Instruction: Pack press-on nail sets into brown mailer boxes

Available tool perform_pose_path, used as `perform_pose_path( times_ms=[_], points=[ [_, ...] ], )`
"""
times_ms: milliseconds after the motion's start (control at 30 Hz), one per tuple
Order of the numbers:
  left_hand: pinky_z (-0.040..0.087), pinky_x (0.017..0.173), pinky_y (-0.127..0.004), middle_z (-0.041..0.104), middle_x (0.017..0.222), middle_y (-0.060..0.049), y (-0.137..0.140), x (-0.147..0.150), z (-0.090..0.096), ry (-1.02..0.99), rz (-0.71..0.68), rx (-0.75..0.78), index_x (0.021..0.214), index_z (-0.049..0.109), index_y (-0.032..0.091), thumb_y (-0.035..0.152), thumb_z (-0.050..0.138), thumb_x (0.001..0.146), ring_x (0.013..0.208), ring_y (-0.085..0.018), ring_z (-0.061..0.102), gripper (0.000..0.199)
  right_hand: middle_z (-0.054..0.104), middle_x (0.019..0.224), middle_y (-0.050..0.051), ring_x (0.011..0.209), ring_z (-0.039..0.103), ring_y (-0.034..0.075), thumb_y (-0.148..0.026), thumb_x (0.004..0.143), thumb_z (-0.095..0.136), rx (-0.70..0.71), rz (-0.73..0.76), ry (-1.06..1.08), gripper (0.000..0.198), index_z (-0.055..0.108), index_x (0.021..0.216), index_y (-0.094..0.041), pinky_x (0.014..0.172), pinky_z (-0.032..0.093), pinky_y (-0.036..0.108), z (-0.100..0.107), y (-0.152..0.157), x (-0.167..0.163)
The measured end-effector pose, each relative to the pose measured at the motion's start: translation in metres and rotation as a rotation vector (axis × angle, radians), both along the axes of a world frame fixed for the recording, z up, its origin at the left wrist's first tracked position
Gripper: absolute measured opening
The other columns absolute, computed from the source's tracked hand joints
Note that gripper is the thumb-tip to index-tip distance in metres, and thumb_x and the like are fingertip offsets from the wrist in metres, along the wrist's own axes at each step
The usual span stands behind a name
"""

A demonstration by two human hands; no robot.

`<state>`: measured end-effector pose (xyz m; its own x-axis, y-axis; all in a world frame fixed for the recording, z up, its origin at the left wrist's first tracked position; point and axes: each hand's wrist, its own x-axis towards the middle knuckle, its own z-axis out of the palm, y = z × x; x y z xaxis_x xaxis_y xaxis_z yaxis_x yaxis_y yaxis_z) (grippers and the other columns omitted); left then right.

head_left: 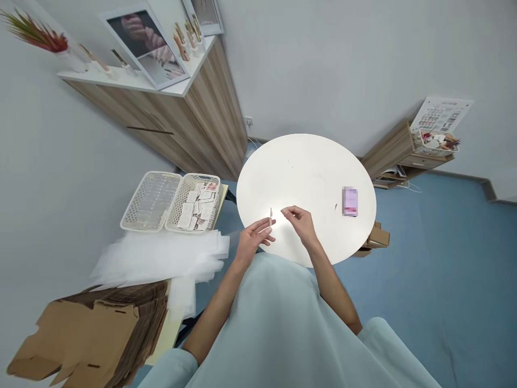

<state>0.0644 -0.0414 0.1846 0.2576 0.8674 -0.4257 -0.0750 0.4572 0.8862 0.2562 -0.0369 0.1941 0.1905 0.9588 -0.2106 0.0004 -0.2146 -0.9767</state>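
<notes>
My left hand (pixel 256 239) is over the near left part of a round white table (pixel 311 167). Its thumb and fingers grip a small, thin, whitish strip (pixel 271 214) that stands upright; its exact kind is too small to make out. Just right of it is my right hand (pixel 298 220), thumb and forefinger pinched together. Whether anything tiny sits in that pinch cannot be seen. The two hands are a short gap apart. Farther right on the table lie a flat pink-purple rectangle (pixel 350 201), blurred out, and a tiny dark piece (pixel 335 207).
To the left, one white basket (pixel 133 218) holds clear flat pieces and another (pixel 172 218) holds printed cards. White soft sheets (pixel 161 256) and flattened brown boxes (pixel 89 334) lie nearer. A wooden cabinet (pixel 210 108) stands behind left, a low shelf (pixel 388 148) behind right, cartons (pixel 377 236) below the table.
</notes>
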Motion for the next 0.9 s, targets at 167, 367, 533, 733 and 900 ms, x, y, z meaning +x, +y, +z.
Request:
perform_pose_path(
  times_ms=[167,367,533,733,900],
  points=[
    [0.061,0.077,-0.034,0.083,0.098,-0.009,-0.008,0.0,-0.004,0.349,0.089,0.18,0.139,0.068,0.019,0.046,0.092,0.069,0.076,-0.023,0.077,0.078,0.076,0.091,0.005,0.082,0.063,0.02,-0.051,0.084,0.076,0.028,0.006,-0.084,0.028,0.078,0.082,-0.023,0.073,0.048,0.033,0.006,-0.004,-0.012],
    [0.058,0.068,-0.032,0.08,0.086,-0.004,-0.014,-0.002,-0.008,0.34,0.144,0.222,0.126,0.074,0.021,0.052,0.086,0.076,0.066,-0.019,0.072,0.061,0.076,0.087,0.004,0.08,0.063,0.02,-0.044,0.081,0.072,0.003,-0.046,-0.099,0.022,0.075,0.077,-0.023,0.076,0.05,0.034,-0.001,-0.005,-0.009],
    [0.044,0.049,-0.027,0.073,0.079,-0.003,-0.013,-0.01,-0.007,0.193,0.166,0.121,0.098,0.075,0.018,0.056,0.084,0.075,0.048,-0.01,0.053,0.046,0.075,0.085,0.004,0.079,0.062,0.02,-0.045,0.08,0.074,-0.008,0.002,0.023,0.024,0.075,0.076,-0.022,0.075,0.049,0.034,0.0,-0.01,0.001],
    [0.042,0.052,-0.024,0.066,0.072,0.001,-0.017,-0.02,0.001,-0.037,0.086,-0.039,0.102,0.073,0.018,0.051,0.09,0.071,0.052,-0.008,0.051,0.048,0.07,0.079,0.002,0.078,0.059,0.018,-0.045,0.079,0.076,0.0,0.055,0.101,0.025,0.074,0.074,-0.021,0.074,0.047,0.032,0.009,-0.014,0.001],
    [0.044,0.056,-0.025,0.077,0.106,-0.013,-0.02,-0.026,0.009,-0.323,-0.143,-0.144,0.119,0.074,0.018,0.057,0.087,0.074,0.059,-0.008,0.049,0.061,0.065,0.076,0.002,0.073,0.054,0.016,-0.052,0.084,0.072,0.033,0.175,0.136,0.031,0.071,0.075,-0.022,0.067,0.043,0.03,0.012,-0.017,-0.003]
  ],
)
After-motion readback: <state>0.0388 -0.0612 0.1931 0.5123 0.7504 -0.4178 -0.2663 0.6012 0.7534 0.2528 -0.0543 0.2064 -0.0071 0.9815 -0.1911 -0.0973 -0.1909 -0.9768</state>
